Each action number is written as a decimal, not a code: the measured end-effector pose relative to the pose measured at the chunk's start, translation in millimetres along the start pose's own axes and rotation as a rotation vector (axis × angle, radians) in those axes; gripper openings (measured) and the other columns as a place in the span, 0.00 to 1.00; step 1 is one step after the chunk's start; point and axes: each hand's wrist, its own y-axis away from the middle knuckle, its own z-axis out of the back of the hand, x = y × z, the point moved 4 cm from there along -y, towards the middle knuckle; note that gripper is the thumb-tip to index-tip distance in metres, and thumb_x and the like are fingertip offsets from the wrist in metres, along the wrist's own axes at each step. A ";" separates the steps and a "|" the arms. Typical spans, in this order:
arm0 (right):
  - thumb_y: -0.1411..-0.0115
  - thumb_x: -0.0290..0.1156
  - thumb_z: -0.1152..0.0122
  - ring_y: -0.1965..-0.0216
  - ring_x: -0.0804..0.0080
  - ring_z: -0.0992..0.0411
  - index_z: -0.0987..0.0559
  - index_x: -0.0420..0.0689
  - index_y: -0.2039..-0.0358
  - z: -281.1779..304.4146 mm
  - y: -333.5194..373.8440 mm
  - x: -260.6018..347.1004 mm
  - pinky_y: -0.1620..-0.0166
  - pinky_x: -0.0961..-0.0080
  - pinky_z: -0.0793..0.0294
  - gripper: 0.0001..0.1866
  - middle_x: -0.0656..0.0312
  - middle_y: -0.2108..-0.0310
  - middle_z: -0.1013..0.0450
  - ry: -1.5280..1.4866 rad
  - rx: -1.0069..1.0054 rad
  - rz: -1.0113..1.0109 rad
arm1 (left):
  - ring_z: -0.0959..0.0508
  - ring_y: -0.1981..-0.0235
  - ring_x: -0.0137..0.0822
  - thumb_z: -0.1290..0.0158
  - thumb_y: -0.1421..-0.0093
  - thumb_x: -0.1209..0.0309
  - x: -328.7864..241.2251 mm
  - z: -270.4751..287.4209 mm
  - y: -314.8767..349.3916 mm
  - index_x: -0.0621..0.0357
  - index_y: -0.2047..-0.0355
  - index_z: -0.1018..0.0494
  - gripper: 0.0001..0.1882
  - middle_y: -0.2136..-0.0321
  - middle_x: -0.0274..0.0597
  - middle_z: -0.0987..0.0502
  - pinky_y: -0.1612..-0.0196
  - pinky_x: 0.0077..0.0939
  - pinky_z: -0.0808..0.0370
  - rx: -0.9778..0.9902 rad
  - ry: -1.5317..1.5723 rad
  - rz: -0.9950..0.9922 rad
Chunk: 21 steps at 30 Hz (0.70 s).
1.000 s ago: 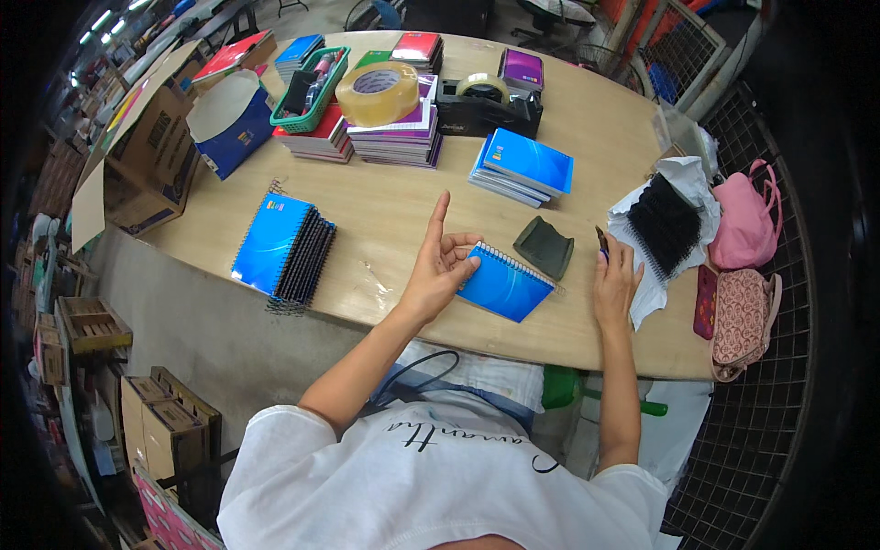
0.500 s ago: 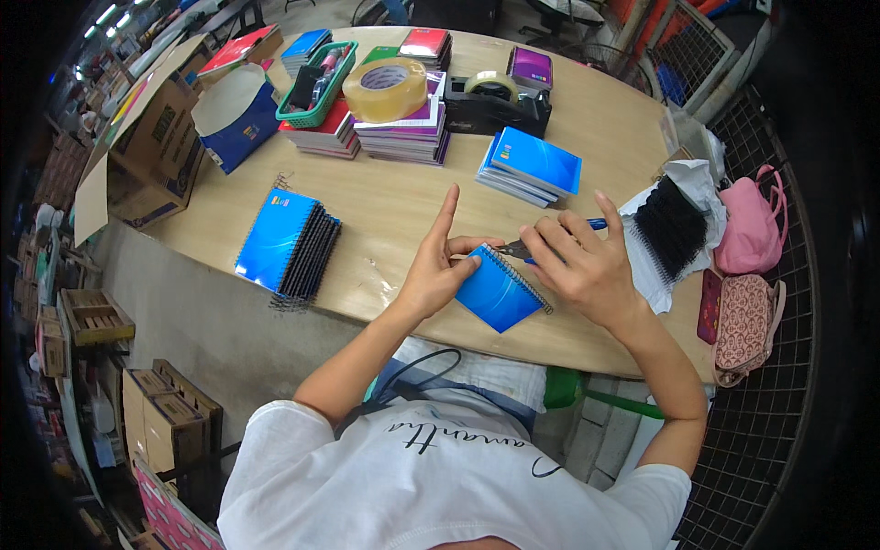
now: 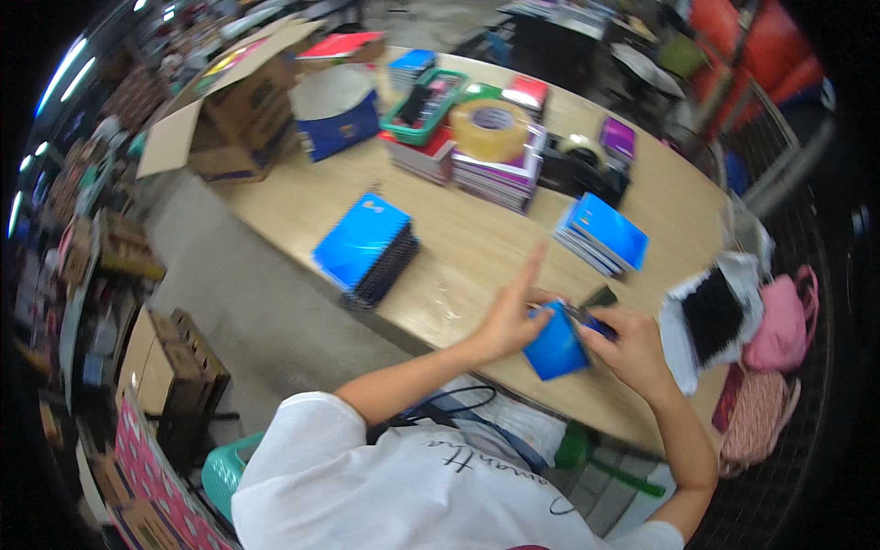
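Note:
A small blue spiral notebook [image 3: 555, 350] is pinched by my left hand [image 3: 510, 319], thumb on its cover and index finger pointing away from me. My right hand [image 3: 632, 350] is closed round a pair of pliers [image 3: 581, 317] with blue on the handles. The plier jaws are at the notebook's top corner, by the wire binding; motion blur hides whether they grip the wire. To the left lies a stack of wire-bound blue notebooks [image 3: 365, 240]. Beyond my hands is another stack of blue notebooks [image 3: 607, 229].
Farther back stand a purple-and-white notebook pile [image 3: 495, 179] under a tape roll [image 3: 490, 128], a green basket [image 3: 412, 130] and a black tape dispenser [image 3: 579, 170]. Black wire bindings [image 3: 713, 312] lie on white wrapping at right, near pink pouches [image 3: 775, 325]. An open carton [image 3: 243, 124] is far left.
The view has swung, so the table sits farther right in the picture. My right hand's fingers, spread before, have closed round the pliers. My left hand keeps its pinch on the notebook.

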 end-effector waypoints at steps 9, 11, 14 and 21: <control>0.45 0.27 0.38 0.65 0.61 0.25 0.22 0.33 0.60 19.6 50.4 -66.7 0.59 0.70 0.27 0.14 0.50 0.66 0.25 -0.139 -0.457 -0.240 | 0.27 0.50 0.34 0.50 0.42 0.82 -74.7 122.7 61.2 0.60 0.48 0.27 0.20 0.51 0.42 0.27 0.45 0.27 0.30 -0.647 -0.036 -0.206; 0.44 0.28 0.38 0.64 0.59 0.25 0.23 0.33 0.60 6.3 72.4 -111.2 0.58 0.69 0.28 0.14 0.50 0.65 0.25 -0.047 -0.510 -0.356 | 0.27 0.51 0.32 0.49 0.43 0.83 -86.7 178.3 80.2 0.64 0.48 0.27 0.21 0.53 0.44 0.28 0.45 0.25 0.31 -0.874 -0.063 -0.262; 0.43 0.30 0.38 0.62 0.55 0.27 0.23 0.34 0.58 -20.8 85.0 -145.6 0.56 0.66 0.29 0.15 0.49 0.63 0.26 0.158 -0.531 -0.373 | 0.27 0.52 0.33 0.49 0.42 0.82 -71.3 229.4 106.3 0.64 0.47 0.27 0.21 0.53 0.44 0.29 0.45 0.25 0.31 -0.994 -0.135 -0.254; 0.43 0.32 0.39 0.54 0.51 0.33 0.24 0.36 0.55 -41.0 86.5 -157.6 0.50 0.61 0.35 0.17 0.49 0.61 0.28 0.285 -0.470 -0.369 | 0.26 0.55 0.36 0.46 0.47 0.78 -55.3 250.9 121.8 0.54 0.50 0.23 0.22 0.58 0.45 0.28 0.49 0.27 0.30 -0.962 -0.766 0.128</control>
